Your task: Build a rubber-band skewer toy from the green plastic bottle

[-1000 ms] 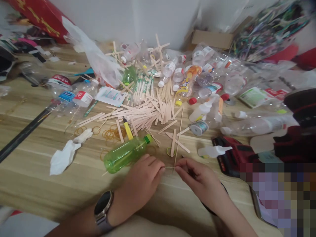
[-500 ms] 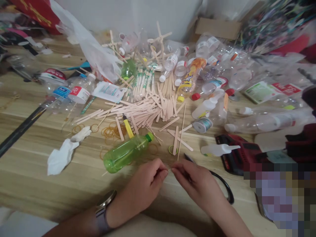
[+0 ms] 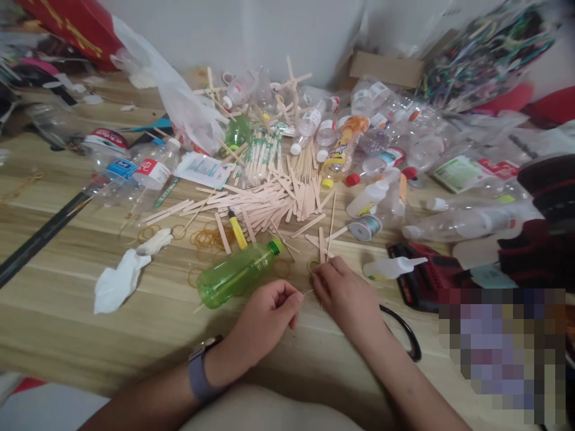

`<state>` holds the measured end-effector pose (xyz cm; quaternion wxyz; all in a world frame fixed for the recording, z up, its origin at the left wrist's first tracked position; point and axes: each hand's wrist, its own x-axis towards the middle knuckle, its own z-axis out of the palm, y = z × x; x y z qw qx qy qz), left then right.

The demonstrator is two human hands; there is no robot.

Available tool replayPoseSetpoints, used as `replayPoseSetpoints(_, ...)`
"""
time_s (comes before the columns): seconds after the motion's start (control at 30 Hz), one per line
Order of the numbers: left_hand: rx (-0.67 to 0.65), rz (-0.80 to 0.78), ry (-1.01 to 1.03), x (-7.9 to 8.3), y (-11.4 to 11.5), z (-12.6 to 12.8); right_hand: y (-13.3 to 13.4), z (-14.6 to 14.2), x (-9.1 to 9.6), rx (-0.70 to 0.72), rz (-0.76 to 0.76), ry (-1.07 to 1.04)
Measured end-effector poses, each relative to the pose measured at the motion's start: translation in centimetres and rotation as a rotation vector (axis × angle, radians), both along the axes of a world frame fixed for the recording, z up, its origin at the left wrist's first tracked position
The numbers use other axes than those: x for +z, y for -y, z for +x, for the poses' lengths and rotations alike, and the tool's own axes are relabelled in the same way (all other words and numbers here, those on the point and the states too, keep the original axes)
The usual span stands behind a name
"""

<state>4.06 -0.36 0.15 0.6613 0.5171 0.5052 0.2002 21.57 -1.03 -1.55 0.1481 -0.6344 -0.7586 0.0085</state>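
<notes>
My left hand (image 3: 267, 314) is pinched shut on a thin wooden skewer (image 3: 307, 293) whose tip pokes out to the right. My right hand (image 3: 345, 297) rests just right of it, fingers curled down onto crossed flat craft sticks (image 3: 321, 242) and a thin stick lying on the wooden floor; what it grips is hidden under the fingers. A green plastic bottle (image 3: 236, 273) lies on its side just left of my left hand. A watch sits on my left wrist.
A big heap of craft sticks (image 3: 265, 203) and skewers lies beyond. Clear bottles (image 3: 462, 224), glue bottles (image 3: 390, 267), a thread spool (image 3: 365, 227), rubber bands (image 3: 209, 236), a white tissue (image 3: 123, 278), a red tool (image 3: 426, 278) and black scissors (image 3: 404, 332) surround the hands.
My right hand moved forward, away from my left hand, onto the crossed sticks. My left hand stayed near the green bottle, still pinching the skewer.
</notes>
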Motion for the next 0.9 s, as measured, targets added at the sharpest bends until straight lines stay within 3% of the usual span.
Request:
replayPoseSetpoints(0.2, 0.034, -0.019, 0.027, -0.6, 0.1, 0.0, 1.6, 0.4, 1.0, 0.077, 0.054, -0.113)
replayPoseSetpoints(0.47, 0.043, -0.079, 0.029, -0.4, 0.1, 0.1, 0.3, -0.5, -0.9, 0.056, 0.066, 0.044)
replayPoseSetpoints(0.57, 0.053, -0.110, 0.036, -0.4, 0.1, 0.1, 0.2, -0.4, -0.8, 0.061, 0.091, 0.034)
replayPoseSetpoints(0.77, 0.085, -0.139, 0.077, -0.4, 0.0, 0.3, 2.2, -0.3, 1.4, 0.120, 0.119, -0.216)
replayPoseSetpoints(0.9, 0.099, -0.168, 0.135, -0.4, 0.1, 0.4, 3.3, -1.0, 1.7, 0.139, 0.078, -0.373)
